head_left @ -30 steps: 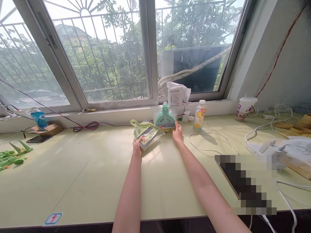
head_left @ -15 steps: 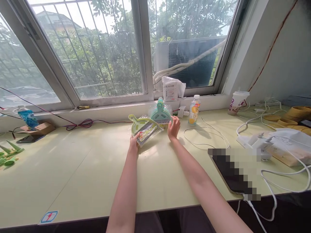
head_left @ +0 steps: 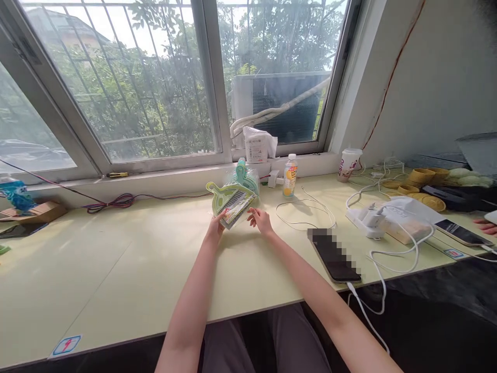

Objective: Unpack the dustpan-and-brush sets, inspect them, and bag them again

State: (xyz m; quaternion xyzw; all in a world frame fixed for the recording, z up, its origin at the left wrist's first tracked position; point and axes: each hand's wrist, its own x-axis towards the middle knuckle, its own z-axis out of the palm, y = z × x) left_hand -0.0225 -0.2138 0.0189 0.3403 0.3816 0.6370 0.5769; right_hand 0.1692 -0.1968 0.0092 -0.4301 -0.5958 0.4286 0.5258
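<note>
Two bare hands work over the pale table (head_left: 155, 274) in the head view, both reaching forward to a yellow-green dustpan-and-brush set (head_left: 233, 203) in clear wrapping. The left hand (head_left: 216, 227) is closed on the lower left corner of the set: the thumb lies on top of the wrapping, while the other fingers are mostly hidden beneath or behind it, so how far they curl cannot be told. The set is tilted, its looped handle pointing to the upper left and its label and brush bristles facing up. The right hand (head_left: 261, 223) is half open at the lower right edge of the set, its fingers loosely bent with small gaps between them and its fingertips turned towards the wrapping; it has hold of nothing that shows, and whether the fingertips touch the wrapping cannot be made out. Just behind the set, and partly covered by it, a teal stack of dustpans (head_left: 241, 175) leans near the sill, with a white packet (head_left: 257, 147) above it. To the right, well apart from the set, an orange-labelled bottle (head_left: 290, 176) stands upright near a thin looped cable (head_left: 330, 213). A dark phone (head_left: 336, 259) lies on the table beside the right forearm.
</note>
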